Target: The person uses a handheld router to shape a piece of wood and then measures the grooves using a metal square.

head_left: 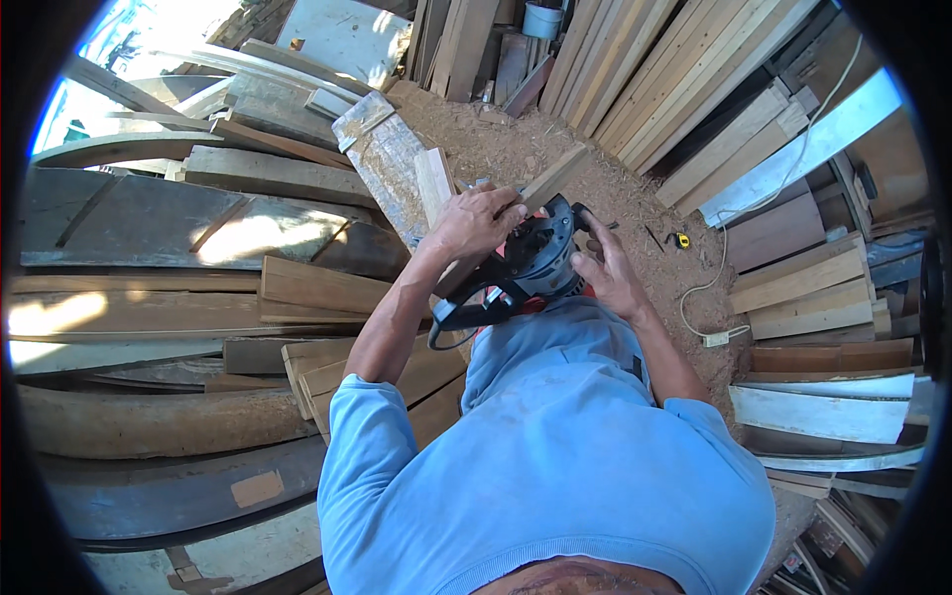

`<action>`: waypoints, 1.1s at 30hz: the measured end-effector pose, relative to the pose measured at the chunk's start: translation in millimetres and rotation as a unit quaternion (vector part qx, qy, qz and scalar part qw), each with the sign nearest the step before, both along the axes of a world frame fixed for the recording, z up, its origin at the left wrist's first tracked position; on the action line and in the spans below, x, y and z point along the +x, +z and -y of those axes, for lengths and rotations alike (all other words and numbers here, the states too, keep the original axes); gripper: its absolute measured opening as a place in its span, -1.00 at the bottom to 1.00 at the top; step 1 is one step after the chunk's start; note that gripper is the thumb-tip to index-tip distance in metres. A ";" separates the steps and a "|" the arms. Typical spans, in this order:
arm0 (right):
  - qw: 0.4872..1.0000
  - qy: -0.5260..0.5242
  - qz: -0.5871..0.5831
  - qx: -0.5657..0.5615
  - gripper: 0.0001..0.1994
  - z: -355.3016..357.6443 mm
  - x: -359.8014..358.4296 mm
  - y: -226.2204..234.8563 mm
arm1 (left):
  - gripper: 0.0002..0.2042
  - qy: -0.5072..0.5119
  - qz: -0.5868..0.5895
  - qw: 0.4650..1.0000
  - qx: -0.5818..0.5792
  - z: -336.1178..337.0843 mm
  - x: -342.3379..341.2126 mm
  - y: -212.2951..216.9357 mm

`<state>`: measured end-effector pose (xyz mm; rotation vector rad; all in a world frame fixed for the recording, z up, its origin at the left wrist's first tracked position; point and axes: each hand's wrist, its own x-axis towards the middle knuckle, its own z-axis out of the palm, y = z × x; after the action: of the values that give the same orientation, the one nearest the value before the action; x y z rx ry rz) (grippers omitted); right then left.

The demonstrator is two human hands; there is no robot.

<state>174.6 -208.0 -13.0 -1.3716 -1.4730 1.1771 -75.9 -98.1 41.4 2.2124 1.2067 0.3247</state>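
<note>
My left hand (474,226) is closed over a narrow wooden strip (555,177), which slants from upper right to lower left. Under and beside it is a black power tool (540,260) with red parts, seemingly a circular saw, close against my lap. Its looped black handle (476,309) points to the lower left. My right hand (613,273) is at the tool's right side, fingers curled by a black knob and thumb toward the round housing. A short pale wood block (433,185) stands just beyond my left hand. My left palm hides part of the tool.
A dusty plank (382,149) reaches away ahead. Stacked boards (129,317) fill the left, and upright timber (684,74) leans at the far right. A yellow tape measure (681,240) and a pale cord (694,293) lie on the sawdust-covered ground (496,139). A bucket (541,20) stands at the back.
</note>
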 end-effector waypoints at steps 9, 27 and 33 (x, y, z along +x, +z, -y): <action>0.960 0.069 -0.266 -0.051 -0.44 -3.0 15.9 -23.0 | -0.50 -0.121 0.035 0.969 0.212 -5.4 18.4 -17.9; 0.952 0.239 0.153 -0.117 -0.67 43.5 -2.5 -35.6 | -0.30 0.064 0.089 0.959 -0.263 -35.1 -17.9 -54.7; 0.925 0.310 0.178 -0.131 -0.60 26.1 -20.2 -34.4 | -0.48 0.119 0.205 0.909 -0.343 -21.4 -30.0 -61.4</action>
<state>154.3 -234.2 -47.4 -1.3856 -2.1799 1.6212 -105.9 -76.7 -20.0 1.3159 1.1269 0.3680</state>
